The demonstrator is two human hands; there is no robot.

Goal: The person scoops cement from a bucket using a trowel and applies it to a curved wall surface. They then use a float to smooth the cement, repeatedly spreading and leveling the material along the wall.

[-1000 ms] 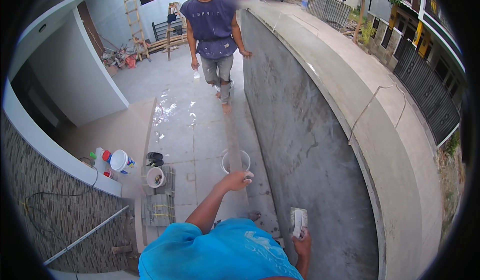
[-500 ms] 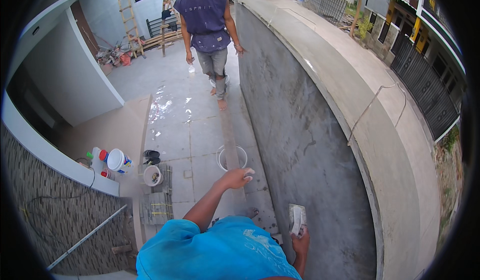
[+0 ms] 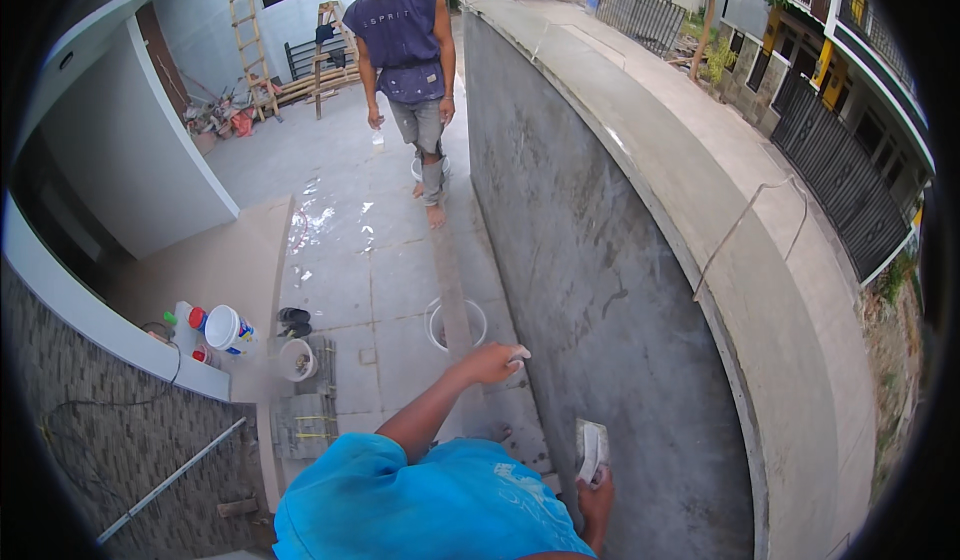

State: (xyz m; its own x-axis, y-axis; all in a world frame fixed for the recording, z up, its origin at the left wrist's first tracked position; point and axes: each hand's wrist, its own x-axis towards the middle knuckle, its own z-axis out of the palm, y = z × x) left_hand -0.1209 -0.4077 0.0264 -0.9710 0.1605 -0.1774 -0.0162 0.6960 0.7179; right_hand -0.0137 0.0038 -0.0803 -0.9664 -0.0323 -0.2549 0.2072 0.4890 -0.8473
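Note:
My right hand (image 3: 597,492) is wrapped round the pale handle of a plastering float (image 3: 592,447). The float's rectangular plate is beside the grey plastered wall (image 3: 600,260); whether it touches the surface cannot be told. Ahead of my body, my left hand (image 3: 490,363) reaches toward the foot of the wall with its fingers curled together. Something whitish shows at its fingertips, too small to name. Below that hand a narrow plank (image 3: 452,290) runs away from me, passing across a white bucket (image 3: 481,320).
Another person (image 3: 408,60) stands at the plank's far end, holding a small clear item. To the left are a paint bucket (image 3: 228,328), a smaller pail (image 3: 299,360), dark shoes (image 3: 293,322) and stacked tiles (image 3: 303,426). Bent wire (image 3: 745,222) sticks up from the wall's top.
My left hand has shifted slightly right and down, closer to the wall. The float has dropped slightly with my right hand. The other person's hand has come off the wall and hangs down.

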